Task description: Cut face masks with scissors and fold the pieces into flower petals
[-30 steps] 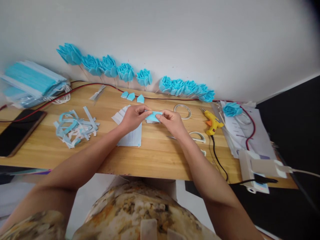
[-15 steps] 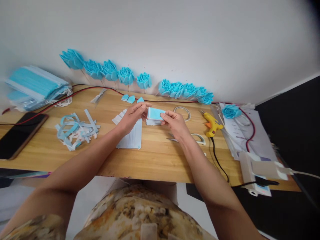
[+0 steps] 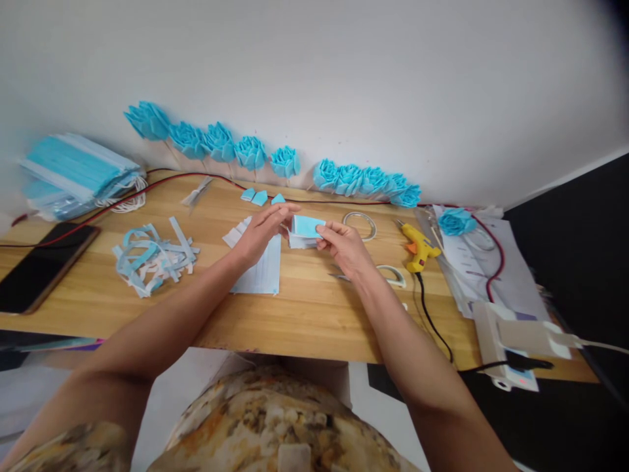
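Observation:
My right hand (image 3: 346,248) pinches the right end of a small blue folded piece of mask fabric (image 3: 308,227), thumb on top. Paler layers show beneath its lower edge. At the left end of that piece is my left hand (image 3: 265,231), fingers stretched out and thumb lower down; whether it touches the fabric is hard to see. Under the left hand lies a pale mask sheet (image 3: 260,272), pleated at its upper left. Just beyond the hands sit several small pointed blue pieces (image 3: 260,197). Scissors (image 3: 393,275) lie partly hidden beneath my right wrist.
Blue fabric flowers (image 3: 250,152) on sticks lean along the wall. Left are stacked masks (image 3: 73,167), a phone (image 3: 44,265) and cut strips (image 3: 152,259). Right are a tape roll (image 3: 373,227), a yellow glue gun (image 3: 419,248), papers (image 3: 515,262) and a power strip (image 3: 486,331). A red-black cable crosses behind.
The view has shifted slightly, so everything sits a little lower and to the right. Both hands keep nearly the same pose around the blue piece.

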Demonstrator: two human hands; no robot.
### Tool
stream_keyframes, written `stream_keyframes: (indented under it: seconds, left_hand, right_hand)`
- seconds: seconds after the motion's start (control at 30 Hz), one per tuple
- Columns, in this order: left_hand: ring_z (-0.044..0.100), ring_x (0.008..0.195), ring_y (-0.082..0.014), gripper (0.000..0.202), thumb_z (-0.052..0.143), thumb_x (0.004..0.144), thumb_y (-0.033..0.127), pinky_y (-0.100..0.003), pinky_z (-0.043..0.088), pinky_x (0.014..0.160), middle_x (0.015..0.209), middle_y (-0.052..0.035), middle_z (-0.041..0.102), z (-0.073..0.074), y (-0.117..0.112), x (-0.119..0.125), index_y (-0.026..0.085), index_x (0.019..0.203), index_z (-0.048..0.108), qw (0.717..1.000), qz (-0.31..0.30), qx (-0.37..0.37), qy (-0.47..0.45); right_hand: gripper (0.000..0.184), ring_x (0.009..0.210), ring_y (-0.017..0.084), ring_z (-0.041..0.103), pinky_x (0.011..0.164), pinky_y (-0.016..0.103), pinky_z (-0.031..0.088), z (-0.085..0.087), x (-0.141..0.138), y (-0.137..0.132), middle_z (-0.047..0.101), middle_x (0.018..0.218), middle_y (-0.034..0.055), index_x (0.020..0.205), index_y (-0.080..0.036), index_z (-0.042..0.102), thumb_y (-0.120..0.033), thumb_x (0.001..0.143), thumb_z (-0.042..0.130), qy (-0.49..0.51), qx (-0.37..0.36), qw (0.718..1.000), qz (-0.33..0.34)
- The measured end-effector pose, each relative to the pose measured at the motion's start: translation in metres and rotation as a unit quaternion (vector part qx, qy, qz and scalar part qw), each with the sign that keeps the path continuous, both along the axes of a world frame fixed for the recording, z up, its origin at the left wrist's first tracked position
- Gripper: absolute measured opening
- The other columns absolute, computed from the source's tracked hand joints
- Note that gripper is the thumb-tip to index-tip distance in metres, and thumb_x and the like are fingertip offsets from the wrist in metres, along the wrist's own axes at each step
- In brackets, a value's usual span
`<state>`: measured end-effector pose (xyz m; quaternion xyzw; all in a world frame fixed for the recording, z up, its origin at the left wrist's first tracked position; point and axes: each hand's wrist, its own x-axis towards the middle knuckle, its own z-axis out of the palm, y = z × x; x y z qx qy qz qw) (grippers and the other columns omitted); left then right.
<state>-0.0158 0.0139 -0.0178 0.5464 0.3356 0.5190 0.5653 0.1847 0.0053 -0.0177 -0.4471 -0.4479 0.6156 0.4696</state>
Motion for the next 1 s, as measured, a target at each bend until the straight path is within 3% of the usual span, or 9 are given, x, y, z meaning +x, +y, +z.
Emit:
stream_keyframes:
  seconds: [0.3,0.4,0.63,0.83,1.0]
  left_hand:
    - [0.051,0.053,-0.0111,0.041,0.077,0.072,0.055,-0.025,0.044,0.054,0.058,0.0001,0.059,0.006,-0.006,0.007,0.016,0.068,0.063,0.990,-0.002,-0.050,0.129]
    - [0.053,0.058,-0.0114,0.042,0.076,0.071,0.057,-0.026,0.051,0.059,0.062,0.0013,0.059,0.006,-0.009,0.010,0.017,0.070,0.064,0.989,-0.008,-0.040,0.145]
    - [0.053,0.059,-0.0111,0.040,0.075,0.072,0.055,-0.027,0.054,0.062,0.062,0.0024,0.057,0.007,-0.012,0.012,0.016,0.072,0.067,0.985,-0.009,-0.028,0.168]
    - [0.053,0.052,-0.0101,0.039,0.079,0.070,0.053,-0.023,0.044,0.052,0.057,0.0006,0.062,0.008,-0.005,0.007,0.016,0.067,0.066,0.989,0.010,-0.020,0.143]
    - [0.054,0.052,-0.0115,0.038,0.076,0.074,0.053,-0.023,0.040,0.051,0.054,0.0006,0.061,0.003,-0.004,0.007,0.017,0.067,0.064,0.986,0.025,0.008,0.163]
  right_hand:
    - [0.033,0.058,0.010,0.046,0.058,0.025,0.034,0.001,-0.006,-0.004,0.057,0.059,-0.0041,0.069,-0.019,0.064,-0.049,0.070,0.077,-0.129,0.085,0.988,0.002]
    - [0.028,0.062,0.011,0.047,0.060,0.025,0.036,0.004,-0.007,-0.007,0.057,0.066,-0.0041,0.078,-0.020,0.066,-0.047,0.073,0.073,-0.130,0.107,0.986,0.018]
    - [0.021,0.056,0.010,0.043,0.056,0.026,0.033,0.004,-0.007,-0.007,0.052,0.060,-0.0047,0.071,-0.020,0.061,-0.039,0.075,0.068,-0.171,0.135,0.976,0.021]
    - [0.022,0.062,0.012,0.052,0.062,0.027,0.041,0.006,0.000,-0.001,0.060,0.062,-0.0028,0.074,-0.020,0.063,-0.041,0.072,0.070,-0.133,0.110,0.985,0.013]
    - [0.026,0.066,0.013,0.053,0.066,0.027,0.041,0.008,-0.001,-0.004,0.060,0.067,-0.0030,0.080,-0.020,0.067,-0.045,0.073,0.071,-0.124,0.079,0.988,0.051]
